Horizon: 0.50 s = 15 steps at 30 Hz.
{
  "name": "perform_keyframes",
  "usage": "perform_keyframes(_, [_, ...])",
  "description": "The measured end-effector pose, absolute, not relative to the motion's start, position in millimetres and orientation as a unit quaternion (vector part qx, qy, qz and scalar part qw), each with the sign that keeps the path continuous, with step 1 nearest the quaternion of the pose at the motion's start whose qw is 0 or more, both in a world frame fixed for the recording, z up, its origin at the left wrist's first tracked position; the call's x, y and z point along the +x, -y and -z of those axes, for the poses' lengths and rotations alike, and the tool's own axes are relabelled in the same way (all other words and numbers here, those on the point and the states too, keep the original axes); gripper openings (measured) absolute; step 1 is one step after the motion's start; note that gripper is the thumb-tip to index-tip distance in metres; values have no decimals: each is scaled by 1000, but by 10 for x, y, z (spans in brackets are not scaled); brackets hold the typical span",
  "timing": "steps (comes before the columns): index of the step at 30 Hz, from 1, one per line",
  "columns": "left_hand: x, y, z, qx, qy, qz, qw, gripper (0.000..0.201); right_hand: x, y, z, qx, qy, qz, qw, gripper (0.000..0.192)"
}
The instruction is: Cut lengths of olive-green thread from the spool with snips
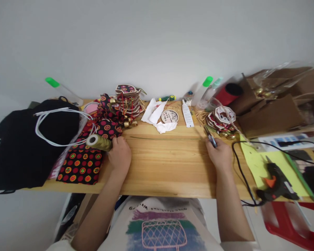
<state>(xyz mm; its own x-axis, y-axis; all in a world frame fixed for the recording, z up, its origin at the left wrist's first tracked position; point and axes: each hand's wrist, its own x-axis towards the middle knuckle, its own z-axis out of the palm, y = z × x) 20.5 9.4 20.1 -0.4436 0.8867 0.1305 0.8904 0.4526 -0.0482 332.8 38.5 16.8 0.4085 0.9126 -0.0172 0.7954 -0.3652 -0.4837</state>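
My left hand [119, 153] is closed around the end of a spool of olive-green thread [101, 142], which lies on its side and points left. From this hand a thin length of thread [162, 138] stretches across the wooden table [164, 167] to my right hand. My right hand [219, 153] grips small snips [211, 137], their dark pointed tips aimed away from me; how the fingers hold the thread there is too small to make out. Beyond the thread sit a round printed wooden disc [169, 116] and crumpled white tissue [155, 111].
On the left are patterned black cloth [81, 165], a black bag [28, 143] and a white cord loop [49, 139]. Stacked bell ornaments [128, 99] stand at the back, others [222, 118] at right. A glue gun [277, 181], black cable [238, 164] and cardboard box [272, 118] occupy the right.
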Motion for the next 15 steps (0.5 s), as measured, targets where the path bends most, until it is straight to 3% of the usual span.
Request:
perform_keyframes(11, [203, -91, -194, -520, 852, 26, 65, 28, 3355, -365, -85, -792, 536, -142, 256, 37])
perform_keyframes(15, [181, -83, -163, -523, 848, 47, 69, 26, 3347, -354, -105, -771, 490, -194, 359, 42])
